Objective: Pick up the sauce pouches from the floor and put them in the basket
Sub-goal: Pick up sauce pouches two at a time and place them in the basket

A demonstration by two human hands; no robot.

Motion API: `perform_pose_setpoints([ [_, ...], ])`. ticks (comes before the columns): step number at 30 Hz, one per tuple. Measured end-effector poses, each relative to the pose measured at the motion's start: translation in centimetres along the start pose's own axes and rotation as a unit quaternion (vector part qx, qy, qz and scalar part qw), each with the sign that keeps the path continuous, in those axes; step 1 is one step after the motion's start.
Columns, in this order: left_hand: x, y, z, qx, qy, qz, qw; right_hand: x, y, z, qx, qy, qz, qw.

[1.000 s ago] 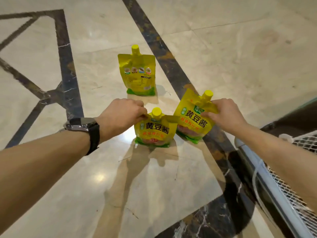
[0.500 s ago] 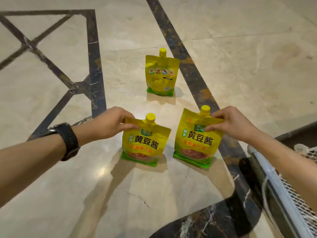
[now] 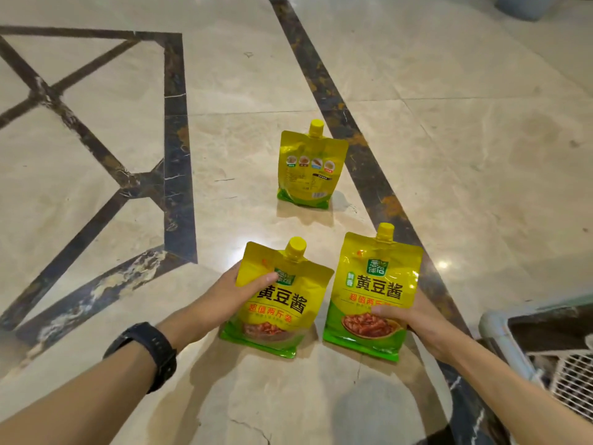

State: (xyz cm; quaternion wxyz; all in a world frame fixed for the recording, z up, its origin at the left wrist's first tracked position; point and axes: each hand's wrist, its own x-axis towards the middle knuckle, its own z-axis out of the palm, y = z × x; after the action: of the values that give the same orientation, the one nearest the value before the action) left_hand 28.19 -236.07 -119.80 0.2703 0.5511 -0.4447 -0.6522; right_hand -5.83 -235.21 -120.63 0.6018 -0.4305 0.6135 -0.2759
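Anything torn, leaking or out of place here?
Nothing stands out. No spill or tear shows on the left pouch in the left hand, the right pouch in the right hand, or the far pouch, which stands upright, back label showing.

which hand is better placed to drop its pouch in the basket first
Right. The right hand grips the right pouch, and the white basket sits beside that forearm at the lower right. The left hand holds the left pouch farther from it and would likely need to reach across.
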Motion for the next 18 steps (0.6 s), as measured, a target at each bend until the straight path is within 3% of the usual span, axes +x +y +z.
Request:
perform_pose_setpoints([
  [3,0.9,0.4,0.2,0.017,0.007,-0.009,1.000,0.6,-0.6,-0.6,0.013,0.000,0.017,1.000],
  [8,2.6,-2.2,-0.4,0.092,0.057,-0.098,0.989,0.6,-0.6,0.9,0.035,-0.095,0.103,0.990],
  [13,1.2,-5.1,0.3,0.104,0.095,-0.086,0.986,0.1,1.7,3.5,0.046,-0.032,0.060,0.997],
  [18,0.3,-4.2,1.8,0.198,0.156,-0.039,0.967,-0.2,2.1,3.7,0.076,-0.018,0.060,0.995],
])
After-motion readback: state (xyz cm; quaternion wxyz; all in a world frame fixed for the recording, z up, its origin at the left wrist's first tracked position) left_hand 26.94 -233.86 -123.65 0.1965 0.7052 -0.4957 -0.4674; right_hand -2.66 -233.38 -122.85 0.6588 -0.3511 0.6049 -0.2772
